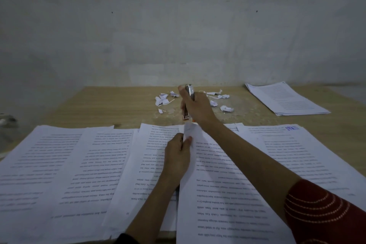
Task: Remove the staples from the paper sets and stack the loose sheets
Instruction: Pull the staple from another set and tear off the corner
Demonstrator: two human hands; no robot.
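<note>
I judge this the staple-pulling step: my left hand pinches the paper set, my right hand grips the stapler just beyond it; next, pry gently.

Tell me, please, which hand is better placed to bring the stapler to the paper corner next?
Probably right: the right hand grips the stapler just beyond the paper, while the left hand pinches its corner.

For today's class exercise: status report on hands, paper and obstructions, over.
Right hand grips stapler, raised. Left hand pinches paper set corner. Torn scraps beyond, not in the way.
</note>
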